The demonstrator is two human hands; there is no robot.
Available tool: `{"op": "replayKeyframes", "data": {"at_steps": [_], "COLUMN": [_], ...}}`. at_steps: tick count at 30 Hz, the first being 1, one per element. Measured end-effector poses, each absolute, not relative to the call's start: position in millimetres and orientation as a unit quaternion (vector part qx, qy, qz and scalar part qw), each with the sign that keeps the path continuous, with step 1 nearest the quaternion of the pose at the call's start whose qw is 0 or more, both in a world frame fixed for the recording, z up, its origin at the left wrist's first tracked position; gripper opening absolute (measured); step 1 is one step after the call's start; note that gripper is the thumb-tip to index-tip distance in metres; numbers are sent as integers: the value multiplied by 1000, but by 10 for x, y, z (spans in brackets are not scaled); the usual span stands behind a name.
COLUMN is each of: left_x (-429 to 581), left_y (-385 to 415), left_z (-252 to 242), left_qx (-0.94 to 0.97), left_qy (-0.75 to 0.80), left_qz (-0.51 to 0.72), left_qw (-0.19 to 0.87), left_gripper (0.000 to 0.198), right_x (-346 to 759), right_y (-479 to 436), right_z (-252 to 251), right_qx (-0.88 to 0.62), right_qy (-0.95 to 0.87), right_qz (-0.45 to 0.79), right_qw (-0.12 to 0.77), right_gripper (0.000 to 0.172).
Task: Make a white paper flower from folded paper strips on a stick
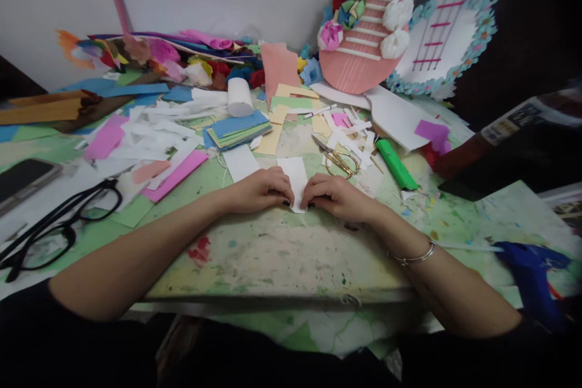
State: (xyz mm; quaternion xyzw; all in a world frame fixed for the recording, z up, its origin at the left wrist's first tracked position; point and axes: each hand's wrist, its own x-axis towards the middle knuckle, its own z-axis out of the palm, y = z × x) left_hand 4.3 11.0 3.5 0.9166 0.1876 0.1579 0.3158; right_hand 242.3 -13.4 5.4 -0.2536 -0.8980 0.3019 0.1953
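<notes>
A small strip of white paper [295, 173] lies on the paint-stained table, its near end between my two hands. My left hand [268, 190] pinches its left edge with bent fingers. On the opposite edge, my right hand [331, 195] is closed in the same way, a bracelet on that wrist. The paper's near edge looks slightly curled or folded at the fingertips. Just beyond my right hand rest gold-handled scissors [339, 159]. Another white paper piece [240, 163] lies past my left hand, beside a stack of blue and green paper [239, 129].
Eyeglasses [68, 230] and a phone [27, 180] lie at the left. A green cutter-like tool [394, 163] and a blue glue gun [530, 273] are at the right. Paper scraps [150, 139], a white roll [239, 97] and decorated paper instruments [364, 66] crowd the back.
</notes>
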Motion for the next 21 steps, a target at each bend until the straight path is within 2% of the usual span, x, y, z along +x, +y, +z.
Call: {"op": "replayKeyframes", "data": {"at_steps": [10,16,21], "left_x": [69,65,78], "left_y": [49,84,66], "left_z": [73,21,-5], "left_qx": [926,907,894], "left_qy": [217,219,246], "left_qz": [127,170,200], "left_qw": [280,318,316], "left_gripper": [14,15,13], "right_x": [2400,2387,2358], "right_y": [-160,-157,-176], "right_z": [72,56,29], "right_qx": [-261,-260,-338], "right_qy": [-901,-899,-851], "right_qz": [294,298,337], "right_qw": [185,189,218], "right_gripper": [27,27,18]}}
